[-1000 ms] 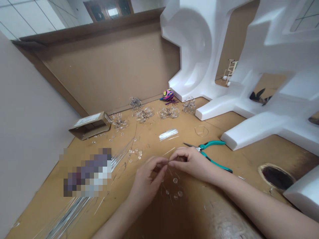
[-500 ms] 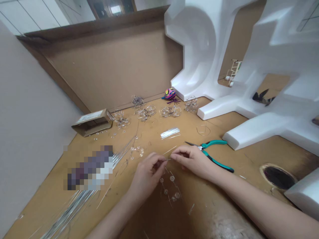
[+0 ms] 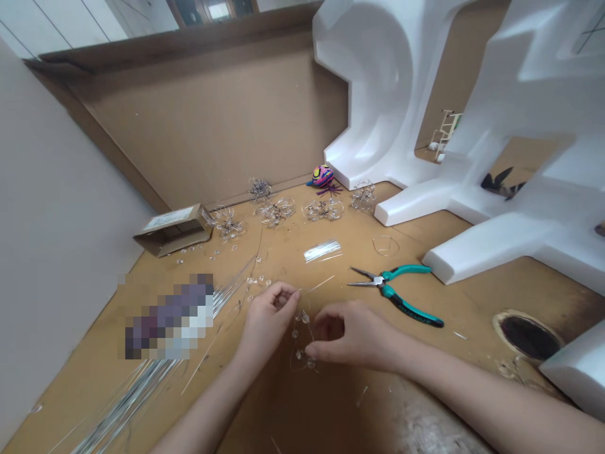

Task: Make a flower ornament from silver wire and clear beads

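Observation:
My left hand (image 3: 271, 312) is closed in a pinch on the end of a thin beaded wire (image 3: 303, 317), which hangs below the fingertips with several clear beads on it. My right hand (image 3: 352, 331) is just to the right, its thumb and fingers apart in a curve beside the beads. Whether it touches the wire, I cannot tell. Long-nose pliers (image 3: 394, 290) with teal handles lie with their jaws spread, beyond my right hand. A short bundle of silvery wire pieces (image 3: 322, 250) rests farther back, and a single loose wire (image 3: 319, 284) lies near my fingers.
Several beaded wire shapes (image 3: 278, 212) stand along the back, near a colourful ball (image 3: 322, 176). An open cardboard box (image 3: 174, 230) sits at left, above a long wire bundle (image 3: 137, 397). White moulded foam (image 3: 463, 252) fills the right side, by a round hole (image 3: 528, 337).
My right hand has let go near the left fingertips, moved down and toward me, and its fingers have spread. My left hand has shifted slightly left and up, with the beaded wire.

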Action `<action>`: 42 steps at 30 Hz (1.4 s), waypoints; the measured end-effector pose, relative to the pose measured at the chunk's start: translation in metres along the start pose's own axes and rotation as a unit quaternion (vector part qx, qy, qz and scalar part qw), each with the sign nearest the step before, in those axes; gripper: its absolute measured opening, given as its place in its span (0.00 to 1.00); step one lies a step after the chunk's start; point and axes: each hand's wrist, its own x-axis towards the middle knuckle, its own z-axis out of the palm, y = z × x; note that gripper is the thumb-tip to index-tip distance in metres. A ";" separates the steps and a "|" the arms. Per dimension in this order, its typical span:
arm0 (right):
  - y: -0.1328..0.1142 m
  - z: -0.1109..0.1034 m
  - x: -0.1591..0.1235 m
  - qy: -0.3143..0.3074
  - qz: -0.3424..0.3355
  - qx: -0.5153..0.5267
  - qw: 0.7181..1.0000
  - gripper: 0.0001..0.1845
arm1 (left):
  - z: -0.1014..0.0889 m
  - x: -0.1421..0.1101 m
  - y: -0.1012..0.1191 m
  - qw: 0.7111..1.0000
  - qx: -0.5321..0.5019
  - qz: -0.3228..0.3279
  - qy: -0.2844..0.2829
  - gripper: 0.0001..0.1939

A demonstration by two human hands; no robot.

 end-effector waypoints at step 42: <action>0.011 -0.026 0.012 0.108 -0.074 -0.051 0.990 0.05 | 0.001 -0.017 0.001 0.912 0.264 0.309 -0.054 0.13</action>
